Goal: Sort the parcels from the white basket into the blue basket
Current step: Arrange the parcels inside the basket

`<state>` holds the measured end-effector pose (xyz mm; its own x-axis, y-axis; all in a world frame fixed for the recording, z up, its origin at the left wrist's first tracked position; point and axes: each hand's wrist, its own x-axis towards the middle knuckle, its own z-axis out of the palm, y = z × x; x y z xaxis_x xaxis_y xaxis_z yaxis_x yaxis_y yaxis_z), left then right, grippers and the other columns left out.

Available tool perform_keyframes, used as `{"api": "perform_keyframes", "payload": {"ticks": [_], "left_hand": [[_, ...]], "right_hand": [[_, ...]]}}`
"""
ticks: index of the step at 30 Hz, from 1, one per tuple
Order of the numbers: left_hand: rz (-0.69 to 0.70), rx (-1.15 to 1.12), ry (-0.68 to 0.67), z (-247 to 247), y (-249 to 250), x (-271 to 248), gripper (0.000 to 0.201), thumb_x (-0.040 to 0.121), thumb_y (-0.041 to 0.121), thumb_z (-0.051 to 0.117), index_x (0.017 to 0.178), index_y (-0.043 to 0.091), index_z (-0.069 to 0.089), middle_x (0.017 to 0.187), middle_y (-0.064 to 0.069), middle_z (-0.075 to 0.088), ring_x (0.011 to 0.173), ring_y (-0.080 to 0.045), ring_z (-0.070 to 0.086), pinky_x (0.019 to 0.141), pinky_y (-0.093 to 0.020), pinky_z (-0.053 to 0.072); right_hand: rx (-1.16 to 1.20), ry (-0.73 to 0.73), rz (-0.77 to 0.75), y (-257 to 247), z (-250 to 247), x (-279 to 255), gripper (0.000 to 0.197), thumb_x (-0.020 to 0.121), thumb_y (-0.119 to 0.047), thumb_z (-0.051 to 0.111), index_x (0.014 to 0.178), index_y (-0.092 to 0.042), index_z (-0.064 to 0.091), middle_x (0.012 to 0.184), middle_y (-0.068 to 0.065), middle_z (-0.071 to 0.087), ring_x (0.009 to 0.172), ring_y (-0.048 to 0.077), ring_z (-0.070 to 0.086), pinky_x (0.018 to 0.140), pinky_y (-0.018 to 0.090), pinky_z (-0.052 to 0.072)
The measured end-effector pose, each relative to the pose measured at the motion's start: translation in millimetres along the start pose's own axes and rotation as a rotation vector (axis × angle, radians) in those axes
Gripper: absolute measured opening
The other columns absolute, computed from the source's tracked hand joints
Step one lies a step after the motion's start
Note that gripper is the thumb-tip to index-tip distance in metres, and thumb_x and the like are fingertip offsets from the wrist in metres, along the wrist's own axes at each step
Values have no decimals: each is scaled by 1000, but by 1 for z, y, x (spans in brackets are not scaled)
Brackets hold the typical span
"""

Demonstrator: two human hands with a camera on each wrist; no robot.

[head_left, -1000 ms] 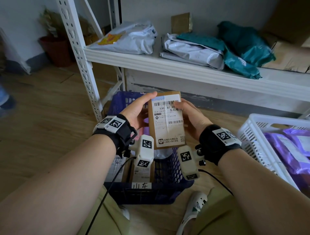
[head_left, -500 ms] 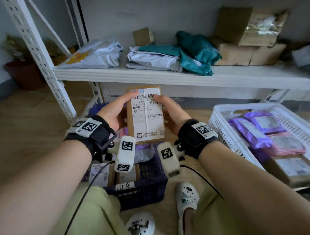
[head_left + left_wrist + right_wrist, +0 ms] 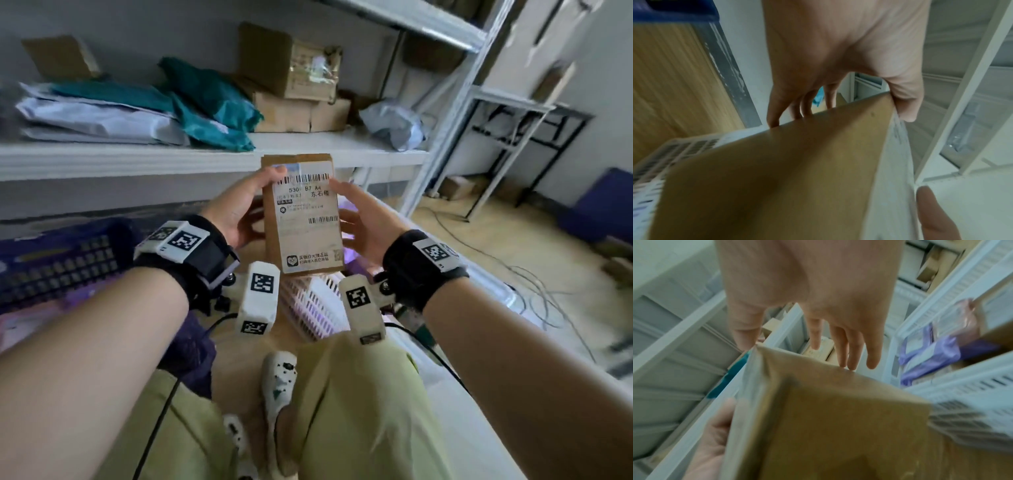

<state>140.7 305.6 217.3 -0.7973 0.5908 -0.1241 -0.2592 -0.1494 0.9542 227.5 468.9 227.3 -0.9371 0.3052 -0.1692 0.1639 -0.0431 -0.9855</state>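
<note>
Head view: a brown parcel (image 3: 301, 216) with a white label stands upright at the middle of the frame, held between both hands. The left hand (image 3: 236, 209) grasps its left edge, thumb over the upper front corner on the label. The right hand (image 3: 359, 219) holds the right edge, thumb on the front by the barcode, the other fingers behind. Below the parcel, lower centre, shows a corner of the white basket (image 3: 311, 305). The blue basket (image 3: 61, 260) sits at the left edge, blurred. Across the upper frame runs a shelf (image 3: 171, 154) carrying teal bags (image 3: 212, 102), white bags (image 3: 96, 120) and cardboard boxes (image 3: 291, 89).

Left wrist view: the left hand (image 3: 838, 53) fills the upper centre, fingers curled behind the parcel (image 3: 777, 170) and thumb on its labelled face at right. The white basket (image 3: 670, 154) shows at the lower left and a bit of the blue basket (image 3: 674, 11) at the upper left.

Right wrist view: the right hand (image 3: 807, 293) is at the top, thumb on the parcel's upper left corner and fingers at its far edge; the parcel (image 3: 828, 418) fills the lower centre. The left hand (image 3: 711, 443) grips at the lower left. The white basket (image 3: 972, 386), at right, holds purple bags (image 3: 931, 358).
</note>
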Motion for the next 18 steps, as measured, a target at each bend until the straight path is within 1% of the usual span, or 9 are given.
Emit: {"api": "perform_keyframes", "payload": {"ticks": [2,5,6,9,11,13,15,17,18], "left_hand": [[-1,4,-50,15,3,6,16,85,41,58,87,25,59,69,4,59,64,-13,53,43,-14,41],[-13,21,-97,38,5,15,16,86,40,57,87,25,60,70,3,57,64,-12,52,42,-12,42],[-7,26,-121,46,5,17,14,87,39,56,87,27,62,69,3,57,65,-12,52,48,-15,44],[8,30,-204,69,0,27,13,89,36,54,90,29,64,75,3,57,73,-13,54,64,-27,44],[-9,25,-225,82,-7,37,14,88,36,55,94,26,63,78,2,56,73,-13,52,62,-26,42],[-36,21,-224,92,-17,50,14,88,35,56,95,25,61,76,3,55,69,-11,49,56,-24,37],[-66,16,-214,103,-26,67,11,87,35,57,90,24,60,70,5,55,64,-9,48,50,-21,38],[-107,25,-190,113,-37,87,11,86,35,58,81,26,59,68,6,56,61,-9,49,47,-18,40],[-119,40,-185,118,-43,99,11,86,35,59,79,27,60,69,6,56,63,-9,50,50,-20,40]], "right_hand": [[-2,53,-20,-5,-17,-9,35,86,-45,60,113,-22,62,87,2,65,64,9,60,75,25,43],[2,141,-36,-12,-39,-15,27,75,-48,66,95,-29,63,101,5,64,90,18,56,92,33,40],[1,164,-39,-13,-47,-16,30,74,-48,67,96,-29,63,103,5,65,93,19,56,93,35,40],[13,207,-52,-10,-66,-18,35,84,-44,62,114,-24,61,100,4,65,90,19,56,87,33,42],[-11,221,-48,-4,-79,-18,38,87,-42,59,119,-21,59,103,5,66,89,18,58,85,32,44],[-31,229,-33,7,-93,-13,31,88,-41,59,114,-23,61,106,5,66,90,17,59,84,30,45],[-38,241,-7,16,-111,-3,26,87,-42,60,108,-26,62,101,2,68,89,17,60,85,32,44],[-31,254,29,29,-131,12,27,85,-43,62,106,-27,62,101,3,69,94,19,62,93,36,43],[-33,262,50,35,-141,21,34,81,-46,64,110,-28,62,108,4,69,101,22,62,101,40,42]]}}
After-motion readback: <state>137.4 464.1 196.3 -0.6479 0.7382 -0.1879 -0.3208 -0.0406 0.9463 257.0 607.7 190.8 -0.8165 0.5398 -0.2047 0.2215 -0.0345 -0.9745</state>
